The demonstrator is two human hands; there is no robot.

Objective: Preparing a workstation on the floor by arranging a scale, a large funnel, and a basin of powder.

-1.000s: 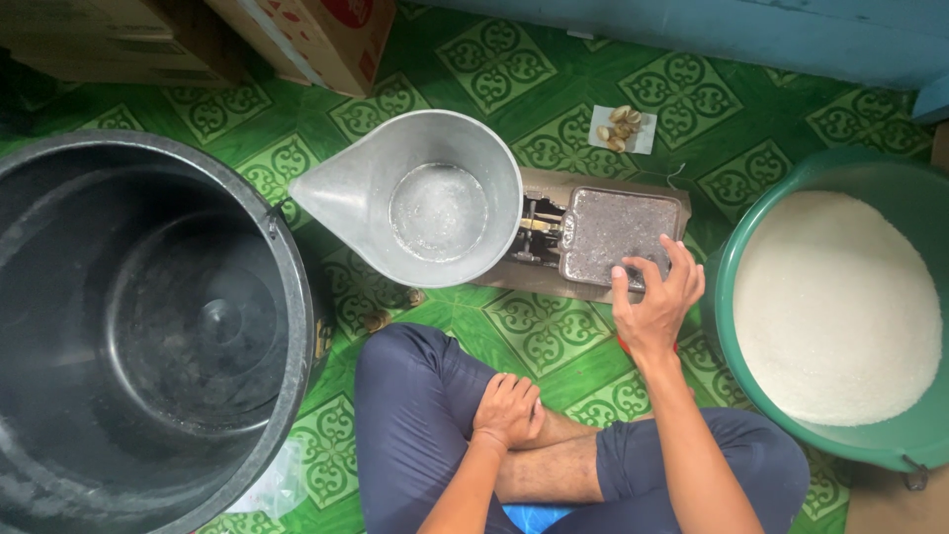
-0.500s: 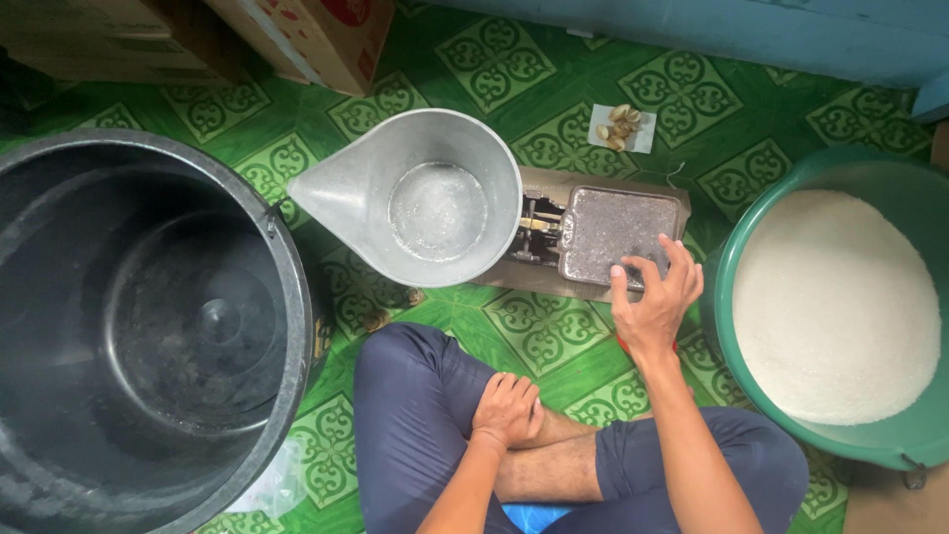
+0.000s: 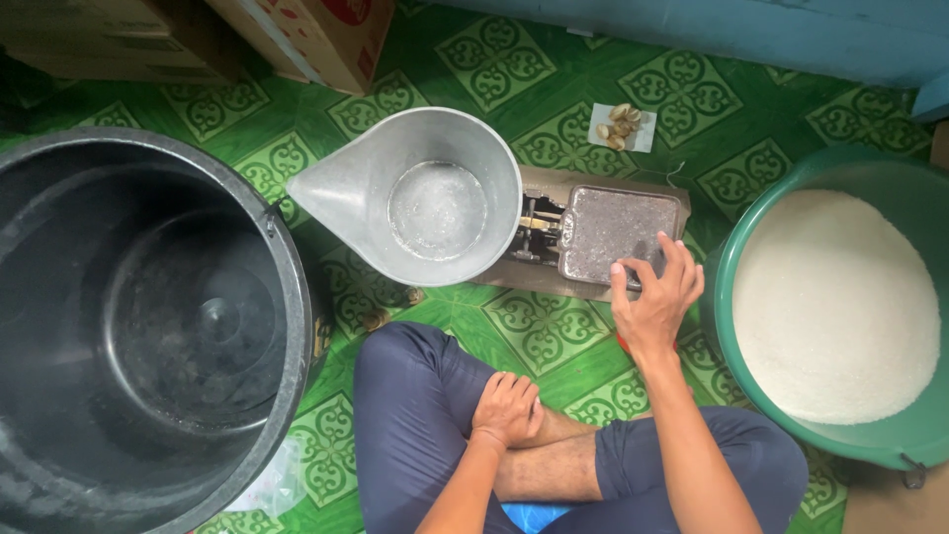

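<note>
while my right hand point(image 3: 654, 302) rests with fingers spread, clamped on nothing, on the near edge of the flat grey metal plate of the balance scale point(image 3: 613, 232), my left hand point(image 3: 506, 407) lies loosely closed on my crossed leg, holding nothing. the round silver metal scoop pan with a pouring spout point(image 3: 425, 198) sits on the scale's other side with only a thin residue inside, so i judge weighing has barely begun. the green plastic basin of white grain point(image 3: 830, 307) to my right is full; the big black plastic tub point(image 3: 138, 326) to my left is empty.
</note>
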